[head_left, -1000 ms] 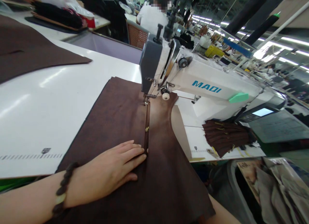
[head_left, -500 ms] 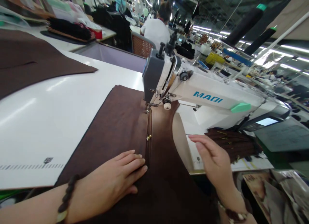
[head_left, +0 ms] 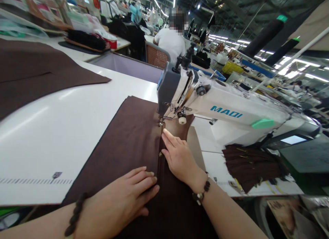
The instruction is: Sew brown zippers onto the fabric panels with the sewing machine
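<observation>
A dark brown fabric panel (head_left: 123, 136) lies under the needle end of a white sewing machine (head_left: 226, 112). Down the panel runs a narrow zipper opening (head_left: 160, 167) with a small brass zipper pull (head_left: 160, 154). My left hand (head_left: 123, 198) rests flat on the panel, left of the zipper, its fingers stretched out. Close below the presser foot (head_left: 161, 123), my right hand (head_left: 178, 155) lies on the zipper's right edge. Its fingers are extended, with the thumb apart near the pull.
Another brown panel (head_left: 38, 74) lies on the white table (head_left: 46, 136) at left. Several brown pieces with brass zippers (head_left: 249, 163) are stacked at right. Black thread cones (head_left: 267, 36) stand above the machine. A person in a white shirt (head_left: 171, 42) sits beyond.
My right hand has moved left from beside the machine bed onto the fabric by the zipper. My left hand stays flat on the panel. The view has shifted slightly.
</observation>
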Demonstrator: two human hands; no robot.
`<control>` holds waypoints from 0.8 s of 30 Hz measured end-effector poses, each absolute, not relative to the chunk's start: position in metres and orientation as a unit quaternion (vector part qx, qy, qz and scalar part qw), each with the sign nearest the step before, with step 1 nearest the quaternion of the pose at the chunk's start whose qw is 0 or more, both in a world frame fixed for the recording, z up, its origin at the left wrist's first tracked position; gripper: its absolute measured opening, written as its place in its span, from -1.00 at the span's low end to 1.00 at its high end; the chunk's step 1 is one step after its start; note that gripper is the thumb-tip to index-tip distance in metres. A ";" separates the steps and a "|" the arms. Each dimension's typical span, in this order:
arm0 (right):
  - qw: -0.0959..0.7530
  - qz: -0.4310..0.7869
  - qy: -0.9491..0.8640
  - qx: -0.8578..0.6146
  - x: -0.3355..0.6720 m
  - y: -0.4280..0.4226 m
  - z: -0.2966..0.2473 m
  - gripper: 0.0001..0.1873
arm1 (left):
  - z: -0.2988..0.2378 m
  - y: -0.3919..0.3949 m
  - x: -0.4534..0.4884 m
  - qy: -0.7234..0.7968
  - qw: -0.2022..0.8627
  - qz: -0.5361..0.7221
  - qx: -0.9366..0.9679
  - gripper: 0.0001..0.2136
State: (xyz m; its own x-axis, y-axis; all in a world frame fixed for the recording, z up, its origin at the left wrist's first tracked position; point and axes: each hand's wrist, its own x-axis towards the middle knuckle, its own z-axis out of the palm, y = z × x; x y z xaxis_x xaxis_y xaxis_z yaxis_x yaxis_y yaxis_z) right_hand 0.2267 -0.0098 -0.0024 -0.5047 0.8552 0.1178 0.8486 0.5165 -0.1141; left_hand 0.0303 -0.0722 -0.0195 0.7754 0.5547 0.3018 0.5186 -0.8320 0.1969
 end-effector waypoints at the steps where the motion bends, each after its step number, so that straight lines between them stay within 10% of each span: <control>1: 0.075 0.012 -0.861 -0.504 0.224 -0.005 -0.002 -0.54 | -0.019 -0.072 0.030 0.285 0.051 0.180 0.940 -0.73; 24: 0.075 0.152 -0.846 -0.506 0.233 0.007 -0.002 -0.49 | -0.023 -0.076 0.043 0.258 0.012 0.153 0.954 -0.66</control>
